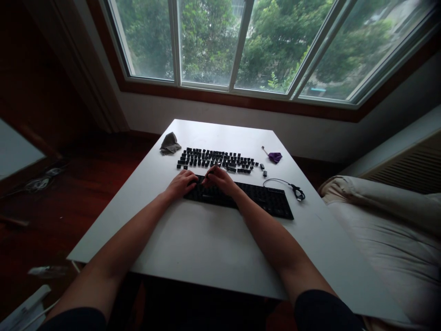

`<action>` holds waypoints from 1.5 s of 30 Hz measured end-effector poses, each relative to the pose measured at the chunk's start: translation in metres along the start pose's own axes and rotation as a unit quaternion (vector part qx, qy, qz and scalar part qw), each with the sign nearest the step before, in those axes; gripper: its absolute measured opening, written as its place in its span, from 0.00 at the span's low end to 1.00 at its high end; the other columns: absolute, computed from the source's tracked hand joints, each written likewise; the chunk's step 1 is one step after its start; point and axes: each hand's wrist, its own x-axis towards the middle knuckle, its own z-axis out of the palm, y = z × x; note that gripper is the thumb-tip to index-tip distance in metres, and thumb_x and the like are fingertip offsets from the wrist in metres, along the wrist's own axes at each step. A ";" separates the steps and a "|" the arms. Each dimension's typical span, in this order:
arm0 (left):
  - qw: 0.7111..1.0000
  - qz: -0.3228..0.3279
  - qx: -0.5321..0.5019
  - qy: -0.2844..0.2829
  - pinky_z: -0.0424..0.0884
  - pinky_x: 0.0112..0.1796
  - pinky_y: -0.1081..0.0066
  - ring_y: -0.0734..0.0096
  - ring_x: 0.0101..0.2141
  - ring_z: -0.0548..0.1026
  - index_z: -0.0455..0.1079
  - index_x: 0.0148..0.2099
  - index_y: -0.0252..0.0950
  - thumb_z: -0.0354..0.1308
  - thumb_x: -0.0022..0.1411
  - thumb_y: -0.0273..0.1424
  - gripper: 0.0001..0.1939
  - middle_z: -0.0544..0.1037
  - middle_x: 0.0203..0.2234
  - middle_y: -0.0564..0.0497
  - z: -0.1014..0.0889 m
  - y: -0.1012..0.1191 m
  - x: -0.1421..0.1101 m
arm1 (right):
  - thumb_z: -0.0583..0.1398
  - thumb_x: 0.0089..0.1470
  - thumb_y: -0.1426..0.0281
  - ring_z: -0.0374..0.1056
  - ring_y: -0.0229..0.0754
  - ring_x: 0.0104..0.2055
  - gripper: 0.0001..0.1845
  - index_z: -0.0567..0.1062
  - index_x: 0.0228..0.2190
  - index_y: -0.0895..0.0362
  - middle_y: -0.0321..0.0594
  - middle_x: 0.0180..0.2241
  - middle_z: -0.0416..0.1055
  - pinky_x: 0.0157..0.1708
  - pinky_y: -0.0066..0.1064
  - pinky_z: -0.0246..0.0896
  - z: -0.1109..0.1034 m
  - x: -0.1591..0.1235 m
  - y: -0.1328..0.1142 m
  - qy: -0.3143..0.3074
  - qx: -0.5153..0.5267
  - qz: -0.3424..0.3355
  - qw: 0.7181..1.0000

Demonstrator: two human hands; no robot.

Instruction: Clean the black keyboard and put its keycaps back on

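A black keyboard [263,198] lies across the white table, slightly slanted. My left hand [181,183] rests at its left end, fingers stretched out over the edge and the keys there. Over the keyboard's left part, my right hand [220,180] is closed in a pinch. Something thin and dark seems to be between its fingers, too small to make out. Just beyond the keyboard, many loose black keycaps [196,157] lie in rough rows. The part of the keyboard under my right hand is hidden.
On the white table [186,243], a grey cloth [170,144] lies at the back left. A purple cloth [274,157] lies back right beside a thin stick [264,150]. The keyboard's bundled cable [298,193] is at the right. A pale sofa [379,230] stands right of the table.
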 end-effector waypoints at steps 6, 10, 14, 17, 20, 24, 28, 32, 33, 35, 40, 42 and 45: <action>1.000 0.001 -0.004 0.023 0.67 0.53 0.55 0.57 0.48 0.69 0.75 0.48 0.42 0.56 0.67 0.33 0.10 0.76 0.45 0.48 -0.002 0.002 0.001 | 0.67 0.52 0.52 0.77 0.43 0.35 0.23 0.69 0.38 0.56 0.37 0.31 0.75 0.38 0.38 0.76 0.001 0.003 0.004 0.058 -0.036 0.008 0.998; 0.999 -0.008 -0.019 0.039 0.66 0.54 0.55 0.56 0.48 0.70 0.75 0.49 0.42 0.59 0.65 0.35 0.11 0.77 0.46 0.47 -0.004 0.009 0.002 | 0.67 0.50 0.50 0.76 0.44 0.35 0.24 0.70 0.38 0.55 0.37 0.30 0.75 0.37 0.37 0.75 0.002 0.007 0.013 0.100 -0.073 0.006 0.992; 0.999 -0.010 -0.023 0.034 0.66 0.53 0.55 0.55 0.48 0.71 0.75 0.49 0.42 0.63 0.62 0.39 0.14 0.77 0.45 0.47 -0.001 0.015 0.004 | 0.66 0.51 0.50 0.74 0.42 0.34 0.23 0.73 0.37 0.55 0.37 0.30 0.75 0.34 0.34 0.73 0.002 0.008 0.020 0.135 -0.130 -0.016 0.982; 0.999 -0.011 -0.023 0.035 0.67 0.53 0.55 0.56 0.48 0.71 0.75 0.47 0.41 0.64 0.61 0.39 0.13 0.77 0.45 0.47 0.002 0.016 0.005 | 0.65 0.52 0.52 0.72 0.40 0.30 0.21 0.74 0.38 0.55 0.36 0.28 0.74 0.33 0.32 0.71 0.004 0.007 0.022 0.132 -0.161 -0.013 0.978; 0.999 -0.012 -0.024 0.027 0.67 0.52 0.55 0.56 0.47 0.71 0.75 0.45 0.41 0.65 0.61 0.38 0.12 0.77 0.44 0.47 0.004 0.016 0.006 | 0.63 0.54 0.55 0.71 0.39 0.26 0.19 0.74 0.39 0.56 0.35 0.25 0.74 0.32 0.32 0.70 0.008 0.006 0.022 0.125 -0.168 -0.013 0.978; 0.999 -0.018 -0.042 0.017 0.68 0.52 0.56 0.56 0.47 0.72 0.75 0.46 0.41 0.64 0.60 0.34 0.11 0.78 0.44 0.48 0.005 0.016 0.006 | 0.63 0.55 0.56 0.72 0.40 0.27 0.17 0.73 0.39 0.56 0.35 0.25 0.74 0.34 0.33 0.70 0.010 0.004 0.021 0.129 -0.179 -0.018 0.975; 0.996 -0.024 -0.080 0.014 0.69 0.52 0.55 0.58 0.46 0.73 0.76 0.45 0.42 0.63 0.59 0.32 0.10 0.78 0.43 0.49 0.006 0.014 0.006 | 0.63 0.55 0.56 0.73 0.41 0.28 0.17 0.73 0.40 0.55 0.35 0.26 0.75 0.35 0.34 0.71 0.008 0.003 0.021 0.115 -0.175 0.000 0.978; 0.991 -0.029 -0.133 0.018 0.70 0.52 0.57 0.59 0.45 0.74 0.77 0.44 0.41 0.62 0.59 0.31 0.10 0.79 0.42 0.49 0.005 0.013 0.007 | 0.64 0.54 0.56 0.74 0.42 0.28 0.17 0.73 0.39 0.55 0.36 0.26 0.75 0.35 0.35 0.72 0.006 0.006 0.023 0.120 -0.159 0.005 0.980; 0.989 -0.032 -0.144 0.017 0.70 0.51 0.58 0.60 0.45 0.75 0.77 0.44 0.41 0.61 0.59 0.31 0.10 0.79 0.42 0.49 0.005 0.012 0.007 | 0.64 0.53 0.55 0.74 0.42 0.28 0.17 0.72 0.38 0.55 0.36 0.26 0.75 0.35 0.35 0.73 0.007 0.006 0.022 0.126 -0.157 0.009 0.980; 0.985 -0.039 -0.165 0.013 0.71 0.50 0.59 0.60 0.44 0.75 0.78 0.44 0.41 0.61 0.60 0.31 0.10 0.79 0.41 0.49 0.004 0.012 0.007 | 0.64 0.53 0.55 0.75 0.42 0.28 0.18 0.72 0.38 0.54 0.35 0.26 0.75 0.35 0.36 0.73 0.009 0.007 0.021 0.137 -0.149 0.019 0.979; 0.978 -0.046 -0.205 0.000 0.71 0.48 0.62 0.61 0.44 0.76 0.78 0.45 0.40 0.59 0.62 0.33 0.10 0.79 0.41 0.49 0.002 0.008 0.007 | 0.63 0.53 0.54 0.75 0.43 0.30 0.17 0.72 0.37 0.54 0.35 0.26 0.75 0.36 0.36 0.74 0.021 0.004 0.014 0.165 -0.157 0.015 0.974; 0.979 -0.041 -0.199 -0.001 0.71 0.48 0.62 0.61 0.43 0.75 0.77 0.45 0.39 0.60 0.62 0.34 0.10 0.78 0.40 0.48 0.003 0.007 0.008 | 0.62 0.54 0.55 0.75 0.43 0.29 0.16 0.72 0.37 0.54 0.35 0.26 0.75 0.35 0.35 0.73 0.025 0.003 0.013 0.188 -0.182 0.010 0.965; 0.984 -0.038 -0.174 0.003 0.71 0.47 0.61 0.61 0.42 0.74 0.76 0.45 0.39 0.62 0.61 0.35 0.10 0.77 0.39 0.48 0.006 0.008 0.008 | 0.61 0.55 0.56 0.76 0.43 0.28 0.15 0.71 0.36 0.54 0.35 0.26 0.76 0.33 0.33 0.71 0.028 0.003 0.015 0.217 -0.204 0.010 0.955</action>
